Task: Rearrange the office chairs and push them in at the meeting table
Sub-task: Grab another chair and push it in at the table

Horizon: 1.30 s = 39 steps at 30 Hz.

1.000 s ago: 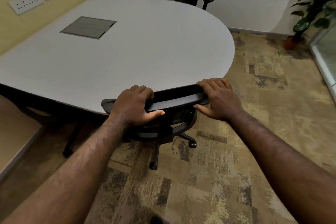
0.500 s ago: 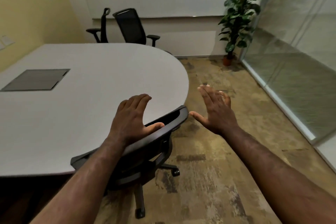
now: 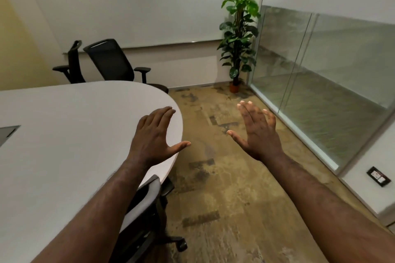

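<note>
A black office chair (image 3: 149, 205) stands pushed against the near edge of the white meeting table (image 3: 64, 134), its backrest partly hidden under my left forearm. My left hand (image 3: 154, 141) hovers open above the table's rounded end, holding nothing. My right hand (image 3: 258, 132) is raised open over the carpet, fingers spread, also empty. Two more black chairs stand at the table's far side: a mesh-backed one (image 3: 113, 62) turned at an angle, and another (image 3: 71, 66) seen side-on by the yellow wall.
A potted plant (image 3: 238, 36) stands in the far corner. A glass partition (image 3: 320, 74) runs along the right. Patterned brown carpet (image 3: 224, 177) lies between table and glass. A grey cable hatch (image 3: 7, 132) sits in the tabletop at left.
Both hands let go of the near chair's backrest and lifted, open. The view turned right and up toward the far chairs and the glass wall.
</note>
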Available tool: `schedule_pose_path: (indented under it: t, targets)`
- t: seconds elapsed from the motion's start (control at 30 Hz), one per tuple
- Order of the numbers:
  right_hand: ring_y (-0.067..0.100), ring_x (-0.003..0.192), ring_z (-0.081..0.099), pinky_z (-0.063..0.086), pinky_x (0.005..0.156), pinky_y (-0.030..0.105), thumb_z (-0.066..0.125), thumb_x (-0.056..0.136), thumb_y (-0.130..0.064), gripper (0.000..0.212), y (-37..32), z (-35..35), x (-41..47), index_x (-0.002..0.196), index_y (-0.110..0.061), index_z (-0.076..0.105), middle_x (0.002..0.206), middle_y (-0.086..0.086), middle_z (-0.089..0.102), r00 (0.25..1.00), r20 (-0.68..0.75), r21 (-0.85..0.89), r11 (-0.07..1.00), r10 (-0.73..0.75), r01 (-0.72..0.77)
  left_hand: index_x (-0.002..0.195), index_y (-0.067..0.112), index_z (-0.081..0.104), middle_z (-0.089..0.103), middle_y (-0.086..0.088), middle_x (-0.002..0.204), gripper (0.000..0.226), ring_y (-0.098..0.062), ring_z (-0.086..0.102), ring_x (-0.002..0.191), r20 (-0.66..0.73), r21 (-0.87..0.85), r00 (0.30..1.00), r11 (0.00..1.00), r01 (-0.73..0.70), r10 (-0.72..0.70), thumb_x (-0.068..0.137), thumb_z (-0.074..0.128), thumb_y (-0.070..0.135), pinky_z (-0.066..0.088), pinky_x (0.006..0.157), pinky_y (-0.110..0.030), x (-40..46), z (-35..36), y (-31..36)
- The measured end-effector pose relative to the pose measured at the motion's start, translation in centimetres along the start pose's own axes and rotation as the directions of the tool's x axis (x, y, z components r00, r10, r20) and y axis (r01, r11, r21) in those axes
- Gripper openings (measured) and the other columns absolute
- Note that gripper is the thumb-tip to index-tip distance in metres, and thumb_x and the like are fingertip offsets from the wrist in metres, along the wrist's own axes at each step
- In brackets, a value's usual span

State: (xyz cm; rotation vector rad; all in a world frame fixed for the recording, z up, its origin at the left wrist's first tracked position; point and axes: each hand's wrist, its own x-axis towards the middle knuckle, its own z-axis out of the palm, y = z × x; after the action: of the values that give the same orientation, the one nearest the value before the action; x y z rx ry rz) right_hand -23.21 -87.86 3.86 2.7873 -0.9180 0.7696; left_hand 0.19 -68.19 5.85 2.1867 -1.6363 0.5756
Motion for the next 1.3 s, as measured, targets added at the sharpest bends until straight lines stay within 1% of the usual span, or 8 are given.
schedule_pose_path:
  t: [0.2,0.37,0.5,0.7,0.9,0.97,1.17,1.3]
  targets:
    - [0.020,0.143,0.014,0.015,0.110,0.055,0.033,0.089,-0.065,0.078,7.8,1.0,5.8,0.149,-0.018,0.014,0.156,0.005,0.020,0.999,0.002,-0.029,0.999,-0.041,0.041,0.142,0.018,0.035,0.040,-0.004,0.147,0.100,-0.022,0.037,0.134,-0.011,-0.022,0.999,0.999,0.041,-0.041,0.069,0.045,0.087,0.030,0.107,-0.040,7.8,4.3,2.0]
    - [0.021,0.142,0.016,0.013,0.110,0.054,0.035,0.088,-0.066,0.080,12.2,2.3,9.8,0.149,-0.017,0.016,0.156,0.005,0.022,0.999,-0.012,-0.036,0.998,-0.048,0.047,0.143,0.020,0.033,0.038,-0.003,0.149,0.102,-0.021,0.035,0.135,-0.001,-0.024,0.998,0.998,0.060,-0.060,0.068,0.046,0.088,0.031,0.107,-0.040,13.0,7.8,2.5]
    - [0.021,0.142,0.015,0.017,0.110,0.055,0.036,0.087,-0.067,0.082,15.4,4.4,13.3,0.148,-0.016,0.018,0.156,0.005,0.022,0.999,-0.006,-0.045,0.998,-0.038,0.038,0.143,0.020,0.033,0.039,-0.003,0.148,0.102,-0.022,0.036,0.134,0.010,-0.040,0.998,0.997,0.064,-0.064,0.068,0.046,0.088,0.031,0.107,-0.041,17.4,11.0,1.9]
    - [0.021,0.142,0.017,0.018,0.110,0.053,0.034,0.088,-0.065,0.080,19.5,9.7,20.1,0.148,-0.015,0.018,0.156,0.006,0.022,0.999,0.022,-0.064,0.997,-0.046,0.048,0.144,0.020,0.031,0.035,-0.004,0.152,0.102,-0.024,0.033,0.137,0.028,-0.052,0.998,0.997,0.055,-0.054,0.068,0.045,0.087,0.028,0.109,-0.043,24.7,17.5,-0.6]
    - [0.019,0.144,0.006,0.013,0.113,0.051,0.035,0.088,-0.066,0.083,22.6,15.1,26.5,0.150,-0.015,0.014,0.158,0.006,0.014,0.999,0.042,-0.038,0.999,-0.017,0.019,0.150,0.017,0.021,0.021,-0.005,0.158,0.105,-0.022,0.014,0.146,0.035,-0.074,0.997,0.995,0.070,-0.067,0.072,0.041,0.085,0.018,0.116,-0.046,32.0,23.0,-3.3]
    - [0.019,0.145,0.005,0.011,0.114,0.049,0.036,0.088,-0.065,0.082,23.3,16.9,28.3,0.149,-0.014,0.014,0.158,0.006,0.014,0.999,0.052,-0.022,1.000,-0.009,0.010,0.151,0.017,0.019,0.018,-0.005,0.159,0.104,-0.021,0.011,0.146,0.046,-0.080,0.995,0.992,0.095,-0.092,0.074,0.039,0.084,0.015,0.117,-0.046,34.1,24.5,-4.0]
    - [0.019,0.143,0.014,0.004,0.114,0.044,0.036,0.087,-0.065,0.080,26.1,23.2,33.8,0.148,-0.015,0.021,0.156,0.006,0.023,0.993,0.115,0.018,0.999,0.024,-0.026,0.150,0.021,0.019,0.021,-0.003,0.158,0.099,-0.021,0.014,0.146,0.092,-0.107,0.977,0.974,0.200,-0.191,0.075,0.039,0.082,0.016,0.117,-0.046,38.6,30.3,-6.0]
    - [0.020,0.143,0.016,0.003,0.114,0.044,0.038,0.087,-0.064,0.080,28.4,28.1,38.9,0.147,-0.015,0.021,0.155,0.006,0.025,0.992,0.126,0.051,0.999,-0.019,0.013,0.150,0.022,0.019,0.022,-0.003,0.158,0.099,-0.022,0.017,0.145,0.121,-0.108,0.961,0.959,0.264,-0.251,0.075,0.041,0.082,0.020,0.116,-0.048,42.2,34.4,-8.1]
